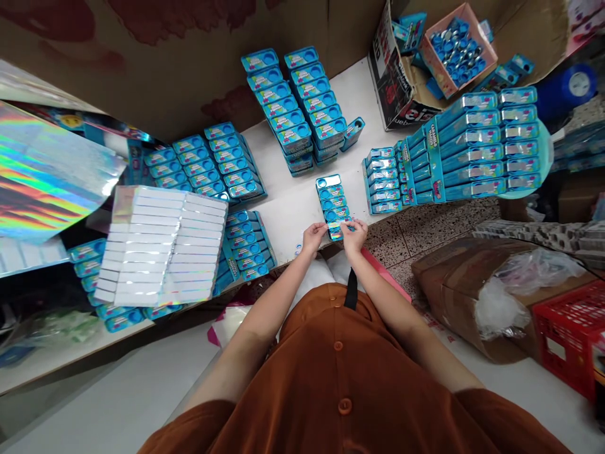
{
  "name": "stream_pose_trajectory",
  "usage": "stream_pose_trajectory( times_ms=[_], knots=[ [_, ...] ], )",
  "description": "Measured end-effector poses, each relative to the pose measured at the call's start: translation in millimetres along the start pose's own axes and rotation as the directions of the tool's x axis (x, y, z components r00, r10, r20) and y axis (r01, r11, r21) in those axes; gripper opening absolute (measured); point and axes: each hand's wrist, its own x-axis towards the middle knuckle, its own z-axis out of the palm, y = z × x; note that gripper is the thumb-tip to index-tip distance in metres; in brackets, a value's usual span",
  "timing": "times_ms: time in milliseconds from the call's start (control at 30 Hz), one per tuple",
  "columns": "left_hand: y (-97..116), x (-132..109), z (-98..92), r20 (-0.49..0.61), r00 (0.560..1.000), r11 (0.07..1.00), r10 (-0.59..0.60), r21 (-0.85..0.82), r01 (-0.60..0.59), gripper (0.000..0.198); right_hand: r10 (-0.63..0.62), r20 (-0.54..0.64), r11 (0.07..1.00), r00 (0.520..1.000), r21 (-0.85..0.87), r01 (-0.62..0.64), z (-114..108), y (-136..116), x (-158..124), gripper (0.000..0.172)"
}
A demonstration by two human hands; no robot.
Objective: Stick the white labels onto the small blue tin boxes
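A short column of blue printed boxes lies on the white table in front of me. At its near end, a narrow shiny strip stretches across the closest box. My left hand pinches the strip's left end, its fingers closed at the box's edge. On the other side, my right hand is closed in a pinch at the strip's right end. Fingertips partly cover both ends, and the strip seems to touch the box top, though I cannot tell whether it is stuck down.
Blue box stacks stand at the back, with more boxes packed in rows at right. White-and-silver sticker sheets lie on boxes at left. A carton holds a pink bin of blue caps. A red crate sits lower right.
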Motion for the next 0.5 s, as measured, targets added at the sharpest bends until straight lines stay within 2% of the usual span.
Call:
stream_pose_trajectory(
  times_ms=[167, 233, 367, 500],
  knots=[
    [-8, 0, 3.0, 0.012, 0.996, 0.992, -0.091, -0.088, 0.092, 0.03, -0.074, -0.015, 0.996, 0.997, -0.047, 0.073, 1, -5, -7, 0.009],
    [-10, 0, 4.4, 0.018, 0.992, 0.986, -0.123, -0.113, 0.125, 0.033, -0.093, -0.039, 0.994, 0.995, -0.061, 0.09, 1, -4, -7, 0.017],
    [-12, -2, 9.5, 0.031, 0.983, 0.975, -0.178, -0.128, 0.181, 0.038, -0.036, -0.102, 0.998, 0.994, -0.054, 0.031, 2, 5, -2, 0.046],
    [-6, -16, 15.8, 0.073, 0.984, 0.981, -0.165, -0.095, 0.172, 0.037, -0.029, -0.072, 0.997, 0.997, -0.07, 0.024, 5, 11, 3, 0.042]
  ],
)
